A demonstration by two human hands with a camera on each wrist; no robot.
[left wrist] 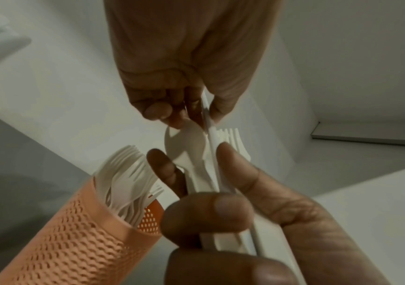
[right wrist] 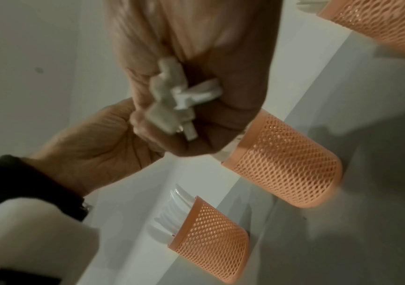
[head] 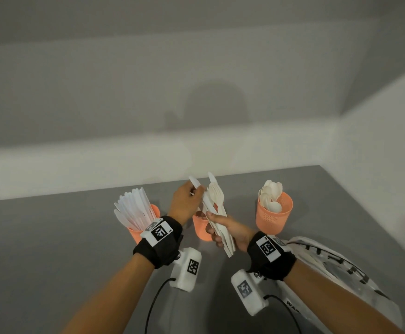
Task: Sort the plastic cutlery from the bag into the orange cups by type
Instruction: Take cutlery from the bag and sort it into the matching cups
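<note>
My right hand (head: 214,227) grips a bundle of white plastic cutlery (head: 217,203) by the handles, over the middle orange cup (head: 202,231). The bundle shows forks, a spoon and knives. My left hand (head: 196,190) pinches the blade of one white knife (head: 195,183) at the top of the bundle. In the left wrist view the left hand's fingertips (left wrist: 162,111) close on that knife (left wrist: 206,110), and the middle cup (left wrist: 74,241) holds forks (left wrist: 125,179). The left cup (head: 138,233) holds knives (head: 134,208); the right cup (head: 272,216) holds spoons (head: 270,194). The handle ends (right wrist: 177,100) stick out of my right fist.
The clear plastic bag (head: 329,263) lies on the grey table (head: 52,237) at the lower right, under my right forearm. A white wall (head: 124,160) runs close behind the cups, and another closes the right side. Cables trail from both wrist cameras.
</note>
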